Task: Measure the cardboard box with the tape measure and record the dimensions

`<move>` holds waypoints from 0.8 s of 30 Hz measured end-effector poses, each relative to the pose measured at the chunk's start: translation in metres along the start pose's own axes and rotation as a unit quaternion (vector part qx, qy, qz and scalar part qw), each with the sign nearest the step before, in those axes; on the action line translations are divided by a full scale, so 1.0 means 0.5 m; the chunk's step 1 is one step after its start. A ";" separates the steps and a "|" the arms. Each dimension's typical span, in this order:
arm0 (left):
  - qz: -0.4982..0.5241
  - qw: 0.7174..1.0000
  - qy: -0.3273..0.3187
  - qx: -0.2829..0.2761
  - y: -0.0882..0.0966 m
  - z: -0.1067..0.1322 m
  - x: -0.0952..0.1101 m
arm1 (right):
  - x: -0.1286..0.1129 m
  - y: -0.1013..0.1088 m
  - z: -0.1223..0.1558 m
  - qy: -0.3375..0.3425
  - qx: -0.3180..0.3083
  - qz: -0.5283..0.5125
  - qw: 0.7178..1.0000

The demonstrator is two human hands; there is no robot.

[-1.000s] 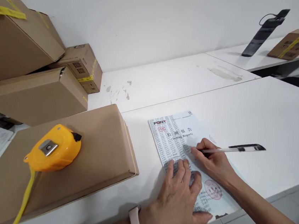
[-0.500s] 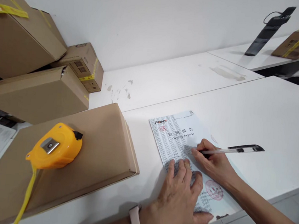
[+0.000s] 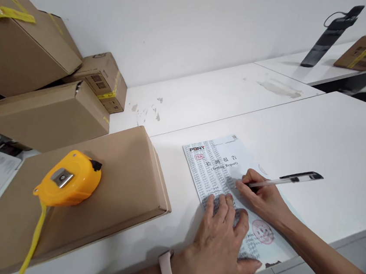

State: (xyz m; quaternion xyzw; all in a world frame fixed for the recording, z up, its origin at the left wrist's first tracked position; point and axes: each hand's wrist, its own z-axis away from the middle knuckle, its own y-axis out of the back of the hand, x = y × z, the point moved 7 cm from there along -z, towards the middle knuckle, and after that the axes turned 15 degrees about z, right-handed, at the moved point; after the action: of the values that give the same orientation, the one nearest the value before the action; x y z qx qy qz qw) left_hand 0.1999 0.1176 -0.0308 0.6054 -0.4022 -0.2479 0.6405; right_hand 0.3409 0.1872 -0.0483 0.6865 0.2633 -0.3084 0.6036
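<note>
A printed paper headed "Testing Report" (image 3: 223, 154), with a red round stamp, lies on the white table by its front edge. My left hand (image 3: 219, 241) rests on the paper's lower left part, fingers spread and holding nothing. A pale pink band circles that wrist. Held between the fingers and thumb of my right hand (image 3: 263, 197) is a clear pen with a black cap (image 3: 292, 180) on its upper end. Its tip is hidden behind my fingers, close to the middle of the paper.
Left of the paper lies a large cardboard box (image 3: 122, 183) with a yellow tape measure (image 3: 70, 179) on top. More cardboard boxes (image 3: 48, 110) are stacked behind it. At the back right stand a dark bottle (image 3: 326, 43) and a taped box (image 3: 363, 53).
My right hand and the pen have shifted very slightly on the paper. My left hand stays in place.
</note>
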 end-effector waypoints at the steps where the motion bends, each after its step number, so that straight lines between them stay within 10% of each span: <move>1: 0.000 1.000 0.000 0.000 0.000 0.000 0.000 | 0.000 0.001 0.000 0.000 0.003 0.002 1.000; 24: -0.006 1.000 -0.002 0.016 0.001 0.003 0.002 | 0.000 0.004 -0.002 0.004 0.013 0.011 1.000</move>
State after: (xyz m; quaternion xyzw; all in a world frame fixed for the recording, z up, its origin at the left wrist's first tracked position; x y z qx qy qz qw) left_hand 0.1991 0.1162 -0.0300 0.6173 -0.4035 -0.2469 0.6286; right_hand 0.3425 0.1879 -0.0471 0.6985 0.2537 -0.3027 0.5968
